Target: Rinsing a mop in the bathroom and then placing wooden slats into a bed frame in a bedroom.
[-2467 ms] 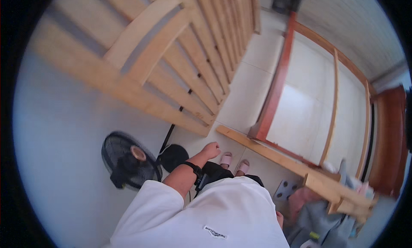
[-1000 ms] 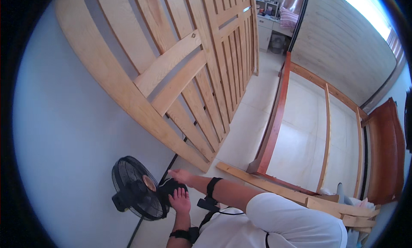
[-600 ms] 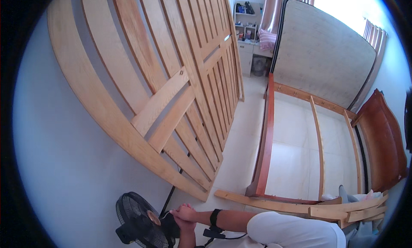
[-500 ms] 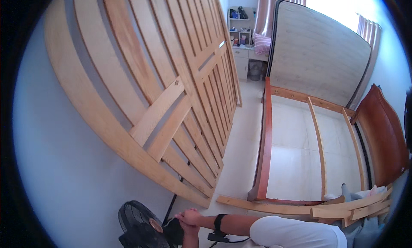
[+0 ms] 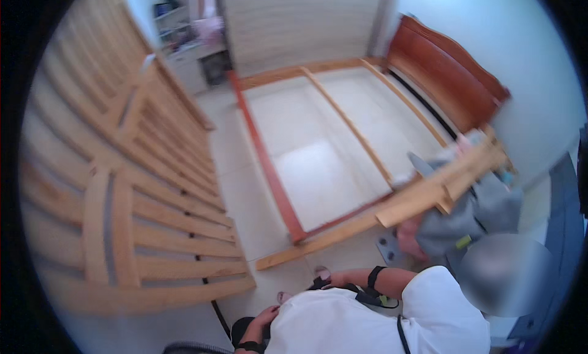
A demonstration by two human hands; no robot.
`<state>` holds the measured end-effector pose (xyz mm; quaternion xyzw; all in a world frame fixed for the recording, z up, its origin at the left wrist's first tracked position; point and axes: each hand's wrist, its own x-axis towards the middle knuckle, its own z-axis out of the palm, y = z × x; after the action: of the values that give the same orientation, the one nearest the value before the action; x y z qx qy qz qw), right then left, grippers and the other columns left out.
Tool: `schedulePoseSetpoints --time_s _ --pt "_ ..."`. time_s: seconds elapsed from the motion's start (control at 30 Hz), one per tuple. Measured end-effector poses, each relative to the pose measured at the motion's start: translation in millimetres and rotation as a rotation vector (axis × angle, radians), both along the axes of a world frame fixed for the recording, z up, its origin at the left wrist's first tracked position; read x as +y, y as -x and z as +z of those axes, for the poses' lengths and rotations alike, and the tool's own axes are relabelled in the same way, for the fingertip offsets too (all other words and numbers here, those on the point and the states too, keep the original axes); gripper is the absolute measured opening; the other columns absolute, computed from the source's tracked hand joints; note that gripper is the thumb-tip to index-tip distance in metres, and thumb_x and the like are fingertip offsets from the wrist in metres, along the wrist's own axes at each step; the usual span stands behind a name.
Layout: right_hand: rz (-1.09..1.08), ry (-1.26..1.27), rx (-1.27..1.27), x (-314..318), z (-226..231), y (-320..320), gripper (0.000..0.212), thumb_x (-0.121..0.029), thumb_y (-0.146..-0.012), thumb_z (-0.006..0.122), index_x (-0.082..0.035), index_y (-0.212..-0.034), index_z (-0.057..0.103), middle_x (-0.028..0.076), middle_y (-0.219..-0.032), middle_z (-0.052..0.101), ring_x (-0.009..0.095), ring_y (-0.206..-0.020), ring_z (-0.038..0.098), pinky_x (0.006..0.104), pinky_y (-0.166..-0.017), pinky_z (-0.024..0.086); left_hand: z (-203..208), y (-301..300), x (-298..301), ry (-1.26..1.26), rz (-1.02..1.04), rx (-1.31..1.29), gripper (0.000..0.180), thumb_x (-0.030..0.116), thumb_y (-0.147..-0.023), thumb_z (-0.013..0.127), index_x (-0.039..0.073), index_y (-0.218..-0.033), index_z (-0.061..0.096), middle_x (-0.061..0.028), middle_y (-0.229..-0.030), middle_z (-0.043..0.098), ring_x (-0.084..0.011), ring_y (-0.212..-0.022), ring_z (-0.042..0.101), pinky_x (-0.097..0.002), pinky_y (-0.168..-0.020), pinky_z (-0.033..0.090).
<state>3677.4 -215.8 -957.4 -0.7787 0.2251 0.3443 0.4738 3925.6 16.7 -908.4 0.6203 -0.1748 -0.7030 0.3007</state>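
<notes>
Standing just short of the near end of the bed frame (image 5: pixel 264 161), you have your two hands well apart from each other. Your right hand (image 5: pixel 335 279), the closer one to the frame, is at the front of your white shirt (image 5: pixel 343 323), beside dark material; its fingers are too blurred to make out, so I can't tell whether they close on anything. Your left hand (image 5: pixel 266 317) is farther from the frame, at the shirt's left edge, its grip equally unclear. A black device (image 5: pixel 367 299) with a cable lies against the shirt near your right wrist, partly lost against the dark material.

On your side of the frame, a dark round base (image 5: pixel 241 331) sits near your left hand, partly covered by your arm, and only the top rim of a fan (image 5: pixel 193 348) clears the lower edge. Your pink slippers (image 5: pixel 322 272) show only in part.

A long wooden bar (image 5: pixel 331 240) crosses the frame's near end, its right part among other timbers. Left of the frame, a slatted wooden panel (image 5: pixel 125 231) smears with blur. At the frame's far end stands a mattress (image 5: pixel 300 26), its top cut off. On the frame's near right, grey cloth (image 5: pixel 447 231) is heaped, its folds hard to separate.
</notes>
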Motion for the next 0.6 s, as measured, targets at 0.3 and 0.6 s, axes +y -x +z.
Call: schedulePoseSetpoints --time_s 0.3,0.6 --pt "-1.468 -0.117 0.022 73 104 162 0.036 -0.040 -0.076 0.058 -0.007 -0.091 0.062 0.002 -0.085 0.060 0.011 -0.079 0.054 0.0263 -0.070 0.043 -65 -21 -13 -0.311 -0.214 0.198 0.038 0.024 -0.078 0.057 0.002 -0.109 0.052 -0.0087 -0.100 0.056 -0.0167 -0.088 0.053 -0.0312 -0.076 0.044" --pt "-1.817 -0.116 0.053 16 85 213 0.033 -0.034 -0.077 0.059 -0.005 -0.092 0.057 0.005 -0.080 0.058 0.015 -0.075 0.056 0.0276 -0.064 0.044 71 3 -111 0.140 -0.488 -0.073 0.045 0.027 -0.077 0.058 0.004 -0.114 0.048 -0.0088 -0.104 0.054 -0.0216 -0.097 0.049 -0.0329 -0.080 0.042"
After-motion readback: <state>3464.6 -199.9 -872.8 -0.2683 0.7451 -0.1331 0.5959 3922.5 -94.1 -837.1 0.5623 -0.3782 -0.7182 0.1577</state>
